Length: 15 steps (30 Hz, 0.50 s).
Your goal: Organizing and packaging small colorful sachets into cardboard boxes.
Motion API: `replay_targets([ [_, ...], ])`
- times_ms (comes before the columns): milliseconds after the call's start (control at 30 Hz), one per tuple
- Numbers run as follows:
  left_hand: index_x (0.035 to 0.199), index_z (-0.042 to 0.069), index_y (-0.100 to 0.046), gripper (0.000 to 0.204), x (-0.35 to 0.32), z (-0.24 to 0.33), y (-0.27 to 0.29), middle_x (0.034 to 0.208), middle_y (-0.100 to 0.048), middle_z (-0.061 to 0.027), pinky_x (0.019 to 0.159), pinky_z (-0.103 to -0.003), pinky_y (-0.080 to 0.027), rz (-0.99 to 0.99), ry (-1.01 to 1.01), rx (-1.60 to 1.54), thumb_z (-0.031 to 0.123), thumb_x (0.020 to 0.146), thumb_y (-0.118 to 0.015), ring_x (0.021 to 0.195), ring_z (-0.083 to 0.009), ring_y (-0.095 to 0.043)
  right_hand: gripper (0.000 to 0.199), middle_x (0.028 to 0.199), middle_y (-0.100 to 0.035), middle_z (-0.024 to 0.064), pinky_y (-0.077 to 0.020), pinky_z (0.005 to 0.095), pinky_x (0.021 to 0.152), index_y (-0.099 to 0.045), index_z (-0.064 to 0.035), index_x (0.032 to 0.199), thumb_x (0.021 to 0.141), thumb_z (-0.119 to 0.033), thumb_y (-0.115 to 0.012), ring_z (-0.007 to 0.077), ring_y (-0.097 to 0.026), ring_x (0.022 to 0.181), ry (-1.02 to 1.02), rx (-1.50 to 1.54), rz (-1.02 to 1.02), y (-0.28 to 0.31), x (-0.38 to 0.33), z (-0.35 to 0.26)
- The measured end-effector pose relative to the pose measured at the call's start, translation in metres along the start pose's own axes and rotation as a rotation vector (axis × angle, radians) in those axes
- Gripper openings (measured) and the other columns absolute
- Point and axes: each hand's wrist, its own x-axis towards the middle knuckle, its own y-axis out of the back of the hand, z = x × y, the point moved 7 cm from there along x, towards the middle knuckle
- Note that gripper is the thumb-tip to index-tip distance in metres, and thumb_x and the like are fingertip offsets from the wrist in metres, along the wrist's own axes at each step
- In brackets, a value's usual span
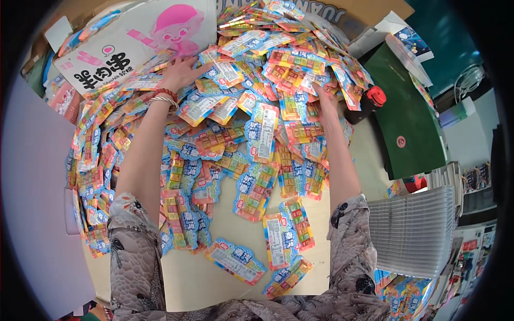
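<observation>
A big heap of flat, colourful candy packets (258, 187) covers the table (214, 289), some face up and some showing their pale backs. My left hand (183, 75) lies on the far left part of the heap, fingers spread over the packets. A red bead bracelet and a pale bangle circle that wrist. At the heap's right side, my right hand (325, 100) is seen edge-on against the packets. Its thumb side touches a pale-backed packet (308, 83). The other fingers are hidden, so its grip cannot be made out.
Behind the heap at left stands a white printed carton (139, 43); a brown carton (369, 16) is at the back. On the right are a dark bottle with a red lid (376, 96), a green box (407, 117) and stacked clear plastic trays (412, 230).
</observation>
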Motion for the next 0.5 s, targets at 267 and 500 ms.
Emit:
replay_targets([
  [267, 0.13, 0.013, -0.052, 0.095, -0.038, 0.021, -0.005, 0.145, -0.032, -0.0225, 0.105, -0.056, -0.029, -0.154, 0.009, -0.018, 0.086, 0.07, -0.038, 0.132, -0.0432, -0.032, 0.056, 0.091, -0.062, 0.0044, -0.0431, 0.0271, 0.057, -0.058, -0.0025, 0.106, 0.072, -0.044, -0.075, 0.0117, -0.056, 0.073, 0.2, -0.161, 0.06, -0.055, -0.057, 0.01],
  [500, 0.135, 0.005, -0.044, 0.103, -0.12, 0.059, 0.007, 0.142, -0.033, -0.0241, 0.096, -0.071, -0.026, -0.059, -0.022, 0.01, 0.083, 0.068, -0.045, 0.13, -0.0505, -0.028, 0.039, 0.053, -0.048, -0.0009, -0.0238, 0.0269, 0.037, -0.054, -0.0089, 0.069, 0.073, -0.042, -0.074, 0.008, -0.036, 0.037, -0.055, -0.48, -0.181, -0.047, -0.133, 0.018],
])
